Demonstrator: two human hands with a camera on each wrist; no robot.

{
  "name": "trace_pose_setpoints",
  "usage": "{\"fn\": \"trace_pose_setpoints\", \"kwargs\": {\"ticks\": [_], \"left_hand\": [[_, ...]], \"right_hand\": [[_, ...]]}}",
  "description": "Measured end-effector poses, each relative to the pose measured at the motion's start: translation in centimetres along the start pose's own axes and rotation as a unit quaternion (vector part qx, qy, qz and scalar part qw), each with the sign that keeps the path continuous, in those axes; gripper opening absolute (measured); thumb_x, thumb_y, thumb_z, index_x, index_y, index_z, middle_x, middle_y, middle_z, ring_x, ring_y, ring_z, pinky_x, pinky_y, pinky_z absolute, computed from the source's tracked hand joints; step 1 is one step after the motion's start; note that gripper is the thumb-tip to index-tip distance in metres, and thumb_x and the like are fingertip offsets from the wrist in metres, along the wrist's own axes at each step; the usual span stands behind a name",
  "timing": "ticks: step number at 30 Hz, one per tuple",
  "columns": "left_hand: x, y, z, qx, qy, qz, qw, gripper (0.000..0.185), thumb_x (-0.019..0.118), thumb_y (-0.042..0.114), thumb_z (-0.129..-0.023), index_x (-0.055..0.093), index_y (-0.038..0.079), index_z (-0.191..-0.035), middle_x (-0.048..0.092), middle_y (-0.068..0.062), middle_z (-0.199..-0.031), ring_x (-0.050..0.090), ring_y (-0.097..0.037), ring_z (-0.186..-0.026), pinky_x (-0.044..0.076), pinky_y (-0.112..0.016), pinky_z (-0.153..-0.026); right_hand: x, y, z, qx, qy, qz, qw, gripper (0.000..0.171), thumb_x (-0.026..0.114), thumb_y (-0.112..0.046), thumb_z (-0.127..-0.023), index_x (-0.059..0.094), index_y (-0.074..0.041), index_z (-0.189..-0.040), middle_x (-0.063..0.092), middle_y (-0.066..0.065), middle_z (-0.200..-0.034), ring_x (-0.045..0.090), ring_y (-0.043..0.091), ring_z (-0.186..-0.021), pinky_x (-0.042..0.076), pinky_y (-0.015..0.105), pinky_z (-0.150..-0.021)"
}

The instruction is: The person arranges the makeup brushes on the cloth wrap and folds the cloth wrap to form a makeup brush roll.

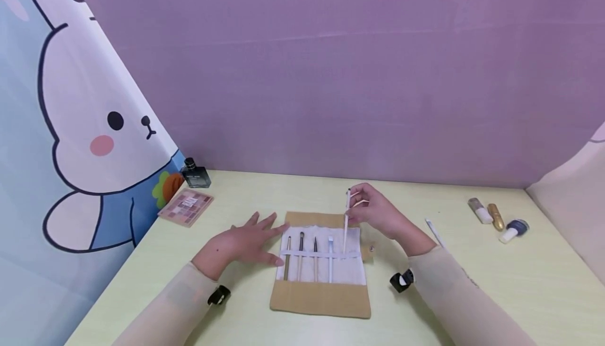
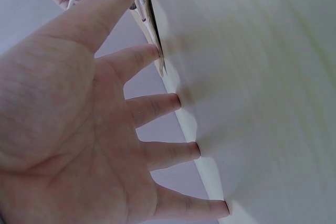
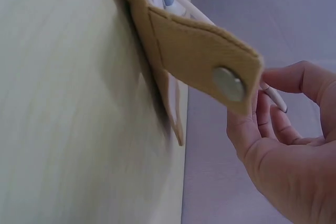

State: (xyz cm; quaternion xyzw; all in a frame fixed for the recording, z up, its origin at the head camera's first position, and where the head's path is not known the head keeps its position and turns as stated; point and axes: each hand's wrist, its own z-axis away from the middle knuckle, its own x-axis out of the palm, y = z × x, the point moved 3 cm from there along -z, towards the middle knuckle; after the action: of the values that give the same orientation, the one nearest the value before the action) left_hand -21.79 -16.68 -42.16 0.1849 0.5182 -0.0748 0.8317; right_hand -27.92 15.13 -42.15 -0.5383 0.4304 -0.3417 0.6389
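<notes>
A tan brush roll (image 1: 320,300) lies unfolded on the table, its pale lining crossed by an elastic strap. Several makeup brushes (image 1: 315,259) stand side by side under that strap. My right hand (image 1: 375,212) pinches a slim white makeup brush (image 1: 347,212) between thumb and fingers, tilted near upright, its lower end at the strap on the roll's right side. In the right wrist view, the roll's snap tab (image 3: 205,56) partly hides this brush. My left hand (image 1: 248,243) is spread flat, with fingertips on the table and the roll's left edge.
Another white brush (image 1: 434,231) lies by my right forearm, partly covered by it. At the right are a small clear-and-white bottle (image 1: 480,211), a gold tube (image 1: 496,217) and a dark nail polish bottle (image 1: 515,229). An eyeshadow palette (image 1: 186,207) and a perfume bottle (image 1: 196,174) sit far left.
</notes>
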Motion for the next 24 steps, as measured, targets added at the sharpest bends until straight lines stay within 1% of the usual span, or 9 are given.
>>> {"fn": "trace_pose_setpoints", "kwargs": {"ticks": [6, 9, 12, 14, 17, 21, 24], "left_hand": [[0.1, 0.0, 0.0, -0.001, 0.0, 0.0, 1.0, 0.092, 0.071, 0.068, -0.092, 0.031, 0.037, -0.169, 0.013, -0.01, -0.182, 0.009, -0.056, -0.165, 0.024, -0.094, -0.111], [0.1, -0.1, 0.0, -0.001, -0.001, -0.001, 1.0, 0.093, 0.071, 0.069, -0.092, 0.03, 0.037, -0.169, 0.013, -0.01, -0.183, 0.009, -0.056, -0.165, 0.024, -0.093, -0.111], [0.0, -0.1, -0.1, -0.002, -0.002, -0.001, 1.0, 0.093, 0.071, 0.07, -0.092, 0.029, 0.037, -0.169, 0.012, -0.01, -0.183, 0.008, -0.056, -0.165, 0.023, -0.094, -0.111], [0.0, -0.1, -0.1, -0.002, -0.003, -0.002, 1.0, 0.093, 0.07, 0.07, -0.092, 0.029, 0.038, -0.169, 0.012, -0.01, -0.183, 0.008, -0.055, -0.165, 0.023, -0.093, -0.111], [0.0, 0.0, -0.1, -0.002, -0.004, -0.001, 1.0, 0.094, 0.07, 0.07, -0.092, 0.029, 0.038, -0.169, 0.012, -0.009, -0.183, 0.008, -0.055, -0.166, 0.023, -0.093, -0.112], [0.0, 0.0, -0.1, -0.002, -0.004, 0.0, 1.0, 0.094, 0.07, 0.07, -0.092, 0.029, 0.038, -0.169, 0.012, -0.01, -0.183, 0.008, -0.055, -0.166, 0.023, -0.093, -0.112], [0.0, 0.0, -0.1, -0.002, -0.004, 0.0, 1.0, 0.094, 0.071, 0.069, -0.092, 0.029, 0.037, -0.169, 0.012, -0.01, -0.183, 0.008, -0.056, -0.165, 0.023, -0.094, -0.111]], "right_hand": [[0.4, 0.2, 0.0, 0.014, -0.015, 0.013, 1.0, 0.066, 0.065, 0.008, -0.095, 0.033, 0.007, -0.153, 0.056, 0.015, -0.109, 0.074, 0.02, -0.085, 0.068, 0.044, -0.088], [0.6, 0.3, 0.0, 0.027, -0.026, 0.018, 0.999, 0.069, 0.066, 0.007, -0.095, 0.033, 0.005, -0.155, 0.055, 0.014, -0.109, 0.075, 0.021, -0.085, 0.068, 0.043, -0.088], [0.8, 0.5, 0.0, 0.039, -0.037, 0.028, 0.998, 0.068, 0.067, 0.005, -0.095, 0.034, 0.005, -0.154, 0.057, 0.014, -0.109, 0.073, 0.02, -0.085, 0.068, 0.043, -0.087], [0.9, 0.6, 0.0, 0.043, -0.042, 0.044, 0.997, 0.067, 0.069, 0.003, -0.094, 0.037, 0.006, -0.153, 0.058, 0.013, -0.107, 0.071, 0.019, -0.085, 0.067, 0.041, -0.085], [1.0, 0.6, 0.2, 0.042, -0.048, 0.077, 0.995, 0.064, 0.071, 0.0, -0.093, 0.041, 0.007, -0.149, 0.062, 0.011, -0.104, 0.067, 0.019, -0.083, 0.066, 0.037, -0.079], [1.2, 0.5, 0.7, 0.041, -0.055, 0.121, 0.99, 0.06, 0.074, -0.003, -0.093, 0.046, 0.007, -0.145, 0.065, 0.01, -0.101, 0.062, 0.017, -0.079, 0.059, 0.03, -0.068], [1.4, 0.4, 1.0, 0.043, -0.058, 0.142, 0.987, 0.058, 0.077, -0.005, -0.093, 0.049, 0.007, -0.142, 0.065, 0.009, -0.099, 0.06, 0.016, -0.079, 0.056, 0.028, -0.065]]}}
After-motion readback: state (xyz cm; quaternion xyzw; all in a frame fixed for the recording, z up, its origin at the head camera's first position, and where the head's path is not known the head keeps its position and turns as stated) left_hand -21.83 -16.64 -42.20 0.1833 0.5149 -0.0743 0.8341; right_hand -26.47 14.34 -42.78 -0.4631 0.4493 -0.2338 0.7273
